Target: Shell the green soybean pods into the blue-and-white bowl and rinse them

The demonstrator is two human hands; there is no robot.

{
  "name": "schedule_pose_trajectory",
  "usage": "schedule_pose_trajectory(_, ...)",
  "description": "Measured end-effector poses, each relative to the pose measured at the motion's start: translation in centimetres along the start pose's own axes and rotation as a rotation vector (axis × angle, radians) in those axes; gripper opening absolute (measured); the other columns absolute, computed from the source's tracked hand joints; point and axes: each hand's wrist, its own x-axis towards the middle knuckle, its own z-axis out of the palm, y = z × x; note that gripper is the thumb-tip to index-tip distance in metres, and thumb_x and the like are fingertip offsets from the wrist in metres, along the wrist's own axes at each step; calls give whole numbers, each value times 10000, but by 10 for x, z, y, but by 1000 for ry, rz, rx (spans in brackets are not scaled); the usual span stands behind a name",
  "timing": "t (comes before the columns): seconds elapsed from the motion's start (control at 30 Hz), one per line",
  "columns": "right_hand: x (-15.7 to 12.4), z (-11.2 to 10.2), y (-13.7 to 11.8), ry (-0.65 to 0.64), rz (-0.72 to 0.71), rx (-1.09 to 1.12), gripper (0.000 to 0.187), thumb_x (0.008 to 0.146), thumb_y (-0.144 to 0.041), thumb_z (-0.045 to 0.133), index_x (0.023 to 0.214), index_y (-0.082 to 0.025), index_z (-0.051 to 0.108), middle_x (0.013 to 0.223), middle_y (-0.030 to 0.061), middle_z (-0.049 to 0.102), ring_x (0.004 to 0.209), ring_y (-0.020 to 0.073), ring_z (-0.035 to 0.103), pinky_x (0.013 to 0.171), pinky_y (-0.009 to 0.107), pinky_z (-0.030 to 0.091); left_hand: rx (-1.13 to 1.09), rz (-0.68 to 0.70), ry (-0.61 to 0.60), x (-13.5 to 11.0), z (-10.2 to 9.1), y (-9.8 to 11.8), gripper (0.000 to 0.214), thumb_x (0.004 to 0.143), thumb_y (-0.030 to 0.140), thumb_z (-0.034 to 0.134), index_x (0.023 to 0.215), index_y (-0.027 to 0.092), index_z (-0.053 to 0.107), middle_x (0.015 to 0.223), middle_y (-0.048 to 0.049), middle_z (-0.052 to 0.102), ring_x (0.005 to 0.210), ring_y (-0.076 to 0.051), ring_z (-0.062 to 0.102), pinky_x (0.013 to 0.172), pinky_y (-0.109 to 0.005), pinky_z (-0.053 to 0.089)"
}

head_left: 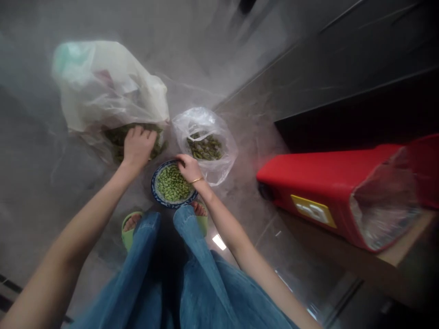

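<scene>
My left hand (140, 144) reaches into the mouth of a large white plastic bag (113, 87) lying on the floor. Its fingers are bent down over green bean pods (118, 135), and the fingertips are hidden among them. Over the upper right rim of a blue-and-white bowl (154, 192), my right hand (189, 167) has its fingers curled together; what they hold, if anything, does not show. Shelled green beans (173, 183) fill the bowl. Just beyond the right hand stands an open clear plastic bag (224, 164) with darker pods or empty shells (206, 147) inside.
A red bin (308, 171) with a plastic liner and a yellow label stands to the right, beside a dark cabinet front (336, 73). My feet in green slippers (127, 237) flank the bowl, close to it. Grey tiled floor (206, 55) lies underneath.
</scene>
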Motion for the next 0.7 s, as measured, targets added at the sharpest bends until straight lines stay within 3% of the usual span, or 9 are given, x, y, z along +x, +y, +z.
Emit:
schedule_pose_trajectory(0.1,10,-19,7,236,71,-14,291,867,-140,449,1072,-162,653,1104,102,685,1053,192,609,976,323,458,-144,118,-61,8,-2,0,235,909,151,393,917,198,623,965,-120,675,1066,-317,581,923,-550,408)
schedule_pose_trajectory(0.17,14,-34,18,285,189,-99,296,856,-116,432,1046,-137,657,1072,123,686,1046,214,601,974,348,449,-204,292,-150,15,3,14,244,898,150,415,1003,210,627,1133,-112,662,1142,-289,567,989,-532,406)
schedule_pose_trajectory(0.23,16,-46,30,153,267,-166,281,836,-101,455,1017,-131,669,1030,120,697,981,212,622,930,343,466,-283,455,-260,27,12,30,302,857,103,436,1058,232,621,1197,-77,651,1215,-235,541,1081,-488,369)
schedule_pose_trajectory(0.3,15,-52,39,-29,271,-212,243,822,-122,507,986,-155,683,993,94,710,912,201,639,867,325,482,-339,535,-356,42,26,42,327,829,85,455,1079,225,612,1188,-65,658,1271,-214,507,1162,-499,267)
schedule_pose_trajectory(0.37,11,-54,43,-111,265,-270,211,814,-168,558,977,-186,690,973,72,716,902,205,643,834,328,479,-342,526,-386,56,40,45,262,821,100,482,1014,202,626,1040,-63,696,1192,-209,569,1195,-494,200)
schedule_pose_trajectory(0.5,1,-50,42,-65,306,-393,207,802,-297,633,975,-201,691,987,90,705,961,244,627,852,369,454,-327,378,-323,61,53,32,220,795,59,493,904,191,631,662,10,631,937,-179,654,1213,-495,125)
schedule_pose_trajectory(0.6,1,-44,42,5,316,-336,164,816,-305,612,895,-187,695,952,95,696,938,237,621,860,372,448,-265,372,-292,48,49,27,239,791,73,511,976,169,628,700,-19,651,998,-222,628,1180,-553,160)
schedule_pose_trajectory(0.7,5,-39,48,151,346,-80,128,805,-258,600,844,-165,678,916,79,692,892,203,621,860,342,459,-129,396,-277,35,43,28,302,805,88,487,1070,161,613,822,-69,693,1045,-268,604,1127,-596,229)
